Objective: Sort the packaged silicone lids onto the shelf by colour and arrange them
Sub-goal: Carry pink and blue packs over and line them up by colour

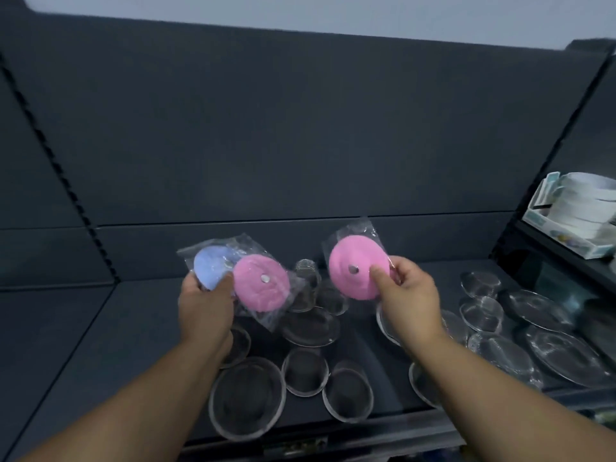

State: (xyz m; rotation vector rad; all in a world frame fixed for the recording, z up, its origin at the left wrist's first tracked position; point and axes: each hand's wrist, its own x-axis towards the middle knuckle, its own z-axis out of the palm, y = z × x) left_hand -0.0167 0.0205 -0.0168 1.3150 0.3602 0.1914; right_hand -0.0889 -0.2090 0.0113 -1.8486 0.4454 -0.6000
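Hands are raised at mid-frame above a dark shelf (pixel 100 328). The left hand (pixel 205 305), left of centre, grips two bagged lids fanned together: a blue packaged lid (pixel 210 265) behind, and a pink packaged lid (pixel 261 283) overlapping its right edge. The right hand (pixel 411 295), right of centre, pinches a second pink packaged lid (pixel 353 268) at its right rim, thumb on the face near the metal centre stud. All three lids are held in the air. Beneath them, clear round dishes (pixel 246 395) lie scattered across the lower frame. At the right edge, a carton of stacked white items (pixel 573 211) sits on a neighbouring shelf.
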